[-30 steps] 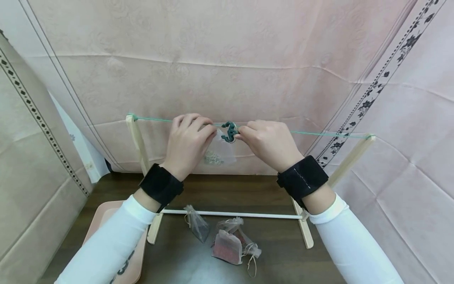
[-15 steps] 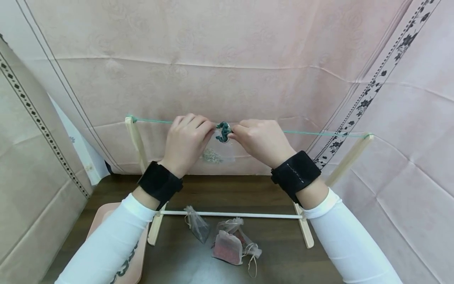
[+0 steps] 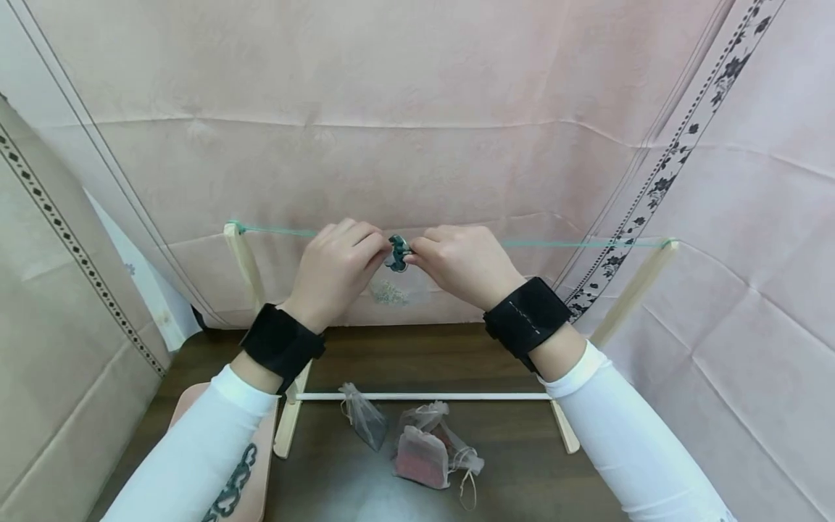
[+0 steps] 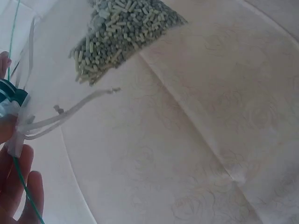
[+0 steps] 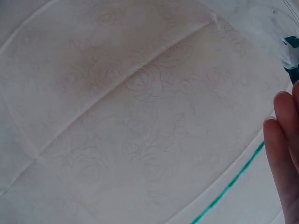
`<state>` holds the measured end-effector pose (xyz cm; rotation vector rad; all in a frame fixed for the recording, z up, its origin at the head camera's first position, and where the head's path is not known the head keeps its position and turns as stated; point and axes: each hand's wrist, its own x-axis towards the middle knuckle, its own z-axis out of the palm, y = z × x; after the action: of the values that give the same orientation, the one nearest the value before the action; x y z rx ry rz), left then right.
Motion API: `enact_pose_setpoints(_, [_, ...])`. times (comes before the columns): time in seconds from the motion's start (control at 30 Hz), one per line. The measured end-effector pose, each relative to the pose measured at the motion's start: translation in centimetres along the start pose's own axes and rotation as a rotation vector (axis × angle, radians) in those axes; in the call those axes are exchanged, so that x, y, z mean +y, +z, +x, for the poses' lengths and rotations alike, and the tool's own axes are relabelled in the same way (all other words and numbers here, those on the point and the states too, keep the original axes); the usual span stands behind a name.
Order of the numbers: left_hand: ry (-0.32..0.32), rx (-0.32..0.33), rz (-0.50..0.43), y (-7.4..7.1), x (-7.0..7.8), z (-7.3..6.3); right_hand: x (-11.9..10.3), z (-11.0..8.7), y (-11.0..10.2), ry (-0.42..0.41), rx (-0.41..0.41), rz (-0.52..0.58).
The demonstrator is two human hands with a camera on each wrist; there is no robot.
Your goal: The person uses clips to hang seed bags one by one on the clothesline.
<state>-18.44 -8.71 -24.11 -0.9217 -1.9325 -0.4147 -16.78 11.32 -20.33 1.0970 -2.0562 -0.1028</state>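
Observation:
My left hand (image 3: 339,268) pinches the gathered top of a sheer drawstring bag (image 4: 126,35) against a thin green string (image 3: 561,244). Greenish-grey pellets fill the bottom of the bag, and its pale cords dangle loose in the left wrist view. From the right, my right hand (image 3: 459,261) grips a dark green clothes peg (image 3: 397,254) between thumb and fingers. The peg sits at the string, right against the left fingertips, with its far end over the bag's whitish top. Only part of the peg shows in the right wrist view.
Two wooden posts (image 3: 243,257) carry the string, joined low down by a white rod (image 3: 424,396). Several sheer pouches (image 3: 420,457) lie on the dark table (image 3: 339,486). A pink tray (image 3: 257,464) with more green pegs is partly under the left forearm. Patterned cloth hangs behind.
My right hand has moved left, bringing the clothes peg right up to the left fingertips and the bag's top. The left hand keeps its pinch, shifting slightly left in view.

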Motion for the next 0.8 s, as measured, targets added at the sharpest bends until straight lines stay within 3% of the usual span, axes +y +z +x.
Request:
enact_pose_setpoints(0.4, [0.02,0.001,0.028,0.08,0.14,-0.58,-0.17,-0.32,0.14,0.003,-0.069,0.125])
enact_pose_setpoints(0.8, [0.107,-0.038,0.042,0.25,0.1,-0.82,0.31,-0.71,0.0,-0.004,-0.168,0.219])
